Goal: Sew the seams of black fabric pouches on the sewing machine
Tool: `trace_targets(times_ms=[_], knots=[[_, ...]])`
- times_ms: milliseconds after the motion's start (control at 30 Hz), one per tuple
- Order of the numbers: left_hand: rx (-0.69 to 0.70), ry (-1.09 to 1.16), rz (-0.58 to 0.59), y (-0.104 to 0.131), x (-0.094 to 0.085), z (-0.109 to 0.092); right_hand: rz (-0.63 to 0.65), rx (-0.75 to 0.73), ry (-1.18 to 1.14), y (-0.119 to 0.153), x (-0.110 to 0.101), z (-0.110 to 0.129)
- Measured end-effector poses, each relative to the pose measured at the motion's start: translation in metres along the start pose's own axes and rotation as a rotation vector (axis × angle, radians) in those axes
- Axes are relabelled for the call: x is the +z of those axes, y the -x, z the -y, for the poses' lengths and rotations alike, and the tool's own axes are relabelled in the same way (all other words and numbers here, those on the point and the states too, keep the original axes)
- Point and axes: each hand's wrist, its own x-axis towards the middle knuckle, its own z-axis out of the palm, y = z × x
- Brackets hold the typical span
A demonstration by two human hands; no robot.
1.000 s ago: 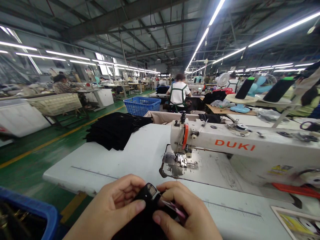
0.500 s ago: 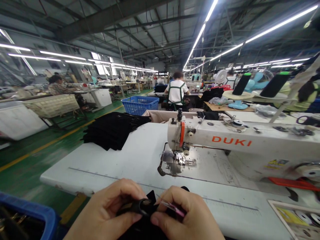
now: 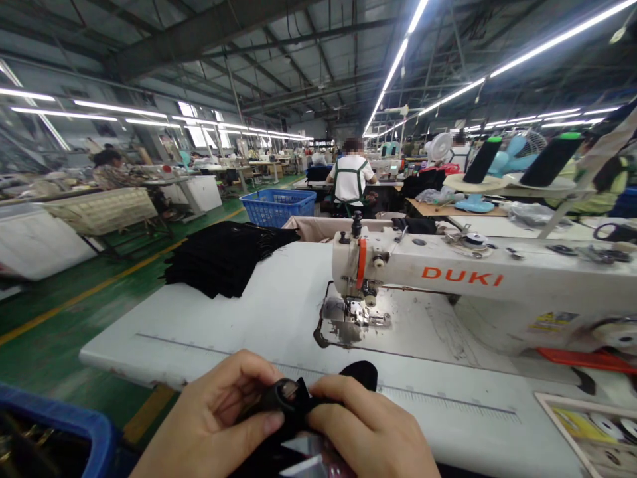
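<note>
Two hands (image 3: 213, 418) (image 3: 373, 425), one sewing machine (image 3: 448, 259)
Two thread cones (image 3: 482, 161) (image 3: 551, 161) stood upper right; two blue containers (image 3: 94, 431) (image 3: 279, 211) showed, lower left and near centre.

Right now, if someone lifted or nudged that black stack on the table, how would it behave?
The black stack would probably flop, since its layers look like cloth. Layers might slide apart: their edges lie unevenly. It seems unlikely to roll, lying broad and flat.

Bare hands (image 3: 221, 411) with a short left thumbnail (image 3: 275, 421)
</note>
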Motion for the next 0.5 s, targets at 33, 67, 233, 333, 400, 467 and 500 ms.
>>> trace_targets(times_ms=[33, 67, 233, 333, 400, 467, 500], knots=[[-0.004, -0.009, 0.006, 0.0, 0.0, 0.001, 0.029, -0.001, -0.076, -0.001, 0.0, -0.002], [-0.008, -0.025, 0.005, -0.001, 0.0, 0.002, 0.061, 0.005, -0.177, -0.002, 0.0, -0.004], [-0.033, -0.124, 0.022, -0.003, 0.004, -0.001, 0.223, 0.283, -0.429, -0.013, -0.008, -0.003], [-0.041, -0.1, -0.009, -0.004, 0.005, -0.006, 0.278, 0.424, -0.442, -0.018, -0.014, 0.0], [-0.045, -0.072, -0.02, -0.003, 0.007, -0.009, 0.254, 0.432, -0.453, -0.018, -0.016, 0.0], [-0.047, -0.041, -0.028, -0.003, 0.009, -0.012, 0.195, 0.41, -0.394, -0.016, -0.015, -0.001], [-0.044, -0.031, -0.037, -0.003, 0.01, -0.014, 0.161, 0.385, -0.358, -0.015, -0.013, -0.002]])
